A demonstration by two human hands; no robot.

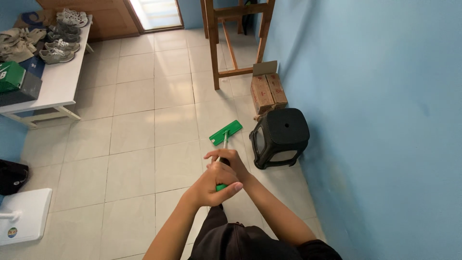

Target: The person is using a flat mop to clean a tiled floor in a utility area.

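Left hand: wrapped shut around the mop handle, nearer the body, thumb laid across the top.
Right hand: closed over the same handle just above the left, fingers curled round it.
Mop handle: thin pale shaft with a green grip section peeking out under the left hand; mostly hidden by both fists.
Mop head: flat green rectangle, lying on the tiled floor ahead of the hands, set at a slant to the tile lines, near the stool but apart from it.
Black stool: just right of the mop head, close to the blue wall.
Risk, stool: mop head likely to knock the stool legs on a sideways sweep, given the narrow gap.
Risk, box: cardboard box beyond the stool could get damp or shoved by a long push forward.
Risk, grip: hands stacked close together, so less leverage and possibly a twisting head.
Count, hands: two, both on one handle.
Count, mops: one.
Count, stools: one.
Count, boxes: one cardboard, plus one green box on the white bench.
Count, shoes: roughly three pairs on the bench; hard to be sure at this distance.
Count, wooden frames: one, standing behind the box.
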